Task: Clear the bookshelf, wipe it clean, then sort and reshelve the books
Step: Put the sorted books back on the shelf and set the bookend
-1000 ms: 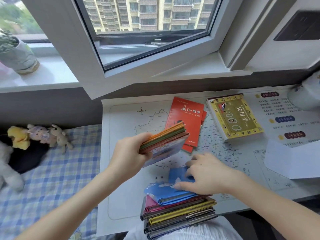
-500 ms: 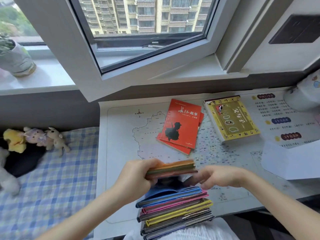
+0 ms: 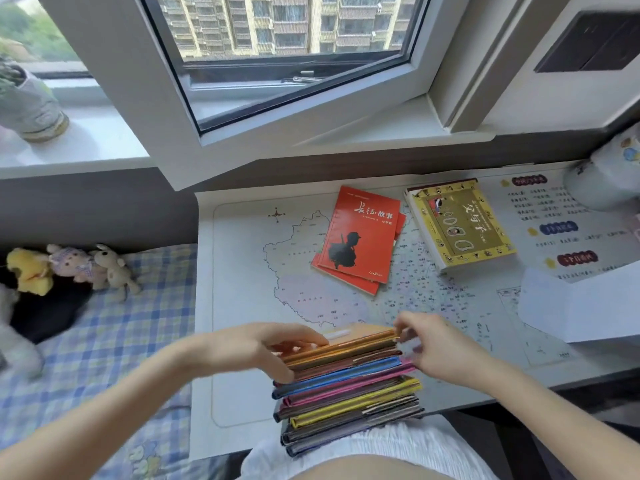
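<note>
Sorting stage, both hands on top of the book stack, no bookshelf in view.

Left hand (image 3: 263, 348) gripped the left end of a bundle of thin books (image 3: 343, 348), thumb over the top and fingers curled under. Right hand (image 3: 440, 348) met the bundle's right end with bent fingertips; motion blur hid whether it pinched or only touched. The bundle lay on the stack (image 3: 349, 400), which sat at the near edge of the surface (image 3: 242, 271), against the person's lap. Two red books (image 3: 360, 237) and a yellow book (image 3: 460, 223) lay apart further back, seemingly separate piles. Beyond, to the left, plush toys (image 3: 69, 268) sat on the bed (image 3: 104, 323). Judged: clearing done, wiping unverifiable, sorting under way, reshelving not yet begun.
</note>
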`<state>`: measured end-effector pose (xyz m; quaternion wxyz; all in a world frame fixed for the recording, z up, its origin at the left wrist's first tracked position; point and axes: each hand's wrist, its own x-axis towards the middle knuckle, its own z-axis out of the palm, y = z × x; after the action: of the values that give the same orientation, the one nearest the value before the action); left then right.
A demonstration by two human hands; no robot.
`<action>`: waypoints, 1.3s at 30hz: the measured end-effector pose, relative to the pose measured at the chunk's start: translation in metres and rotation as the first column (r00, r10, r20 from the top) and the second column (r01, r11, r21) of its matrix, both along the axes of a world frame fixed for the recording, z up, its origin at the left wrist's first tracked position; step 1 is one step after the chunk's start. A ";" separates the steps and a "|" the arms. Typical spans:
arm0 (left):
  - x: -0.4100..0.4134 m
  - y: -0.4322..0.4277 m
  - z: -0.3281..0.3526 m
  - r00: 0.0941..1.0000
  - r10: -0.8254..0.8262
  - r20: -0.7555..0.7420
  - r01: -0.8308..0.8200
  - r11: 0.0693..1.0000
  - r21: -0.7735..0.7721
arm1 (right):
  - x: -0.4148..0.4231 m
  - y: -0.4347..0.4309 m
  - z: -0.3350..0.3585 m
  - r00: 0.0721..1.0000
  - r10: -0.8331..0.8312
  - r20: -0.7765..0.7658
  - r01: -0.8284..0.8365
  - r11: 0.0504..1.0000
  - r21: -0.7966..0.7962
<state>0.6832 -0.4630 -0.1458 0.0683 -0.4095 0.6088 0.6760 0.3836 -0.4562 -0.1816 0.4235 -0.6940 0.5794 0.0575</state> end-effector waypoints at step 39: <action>-0.036 0.114 -0.100 0.753 0.644 -0.138 -0.635 0.655 -0.410 | 0.013 0.019 -0.050 0.830 -0.052 0.556 0.028 0.998 0.052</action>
<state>0.6475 -0.3486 -0.2461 -0.2601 -0.6083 0.5590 0.4998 0.3965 -0.4369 -0.2317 0.5892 -0.6596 0.4441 -0.1437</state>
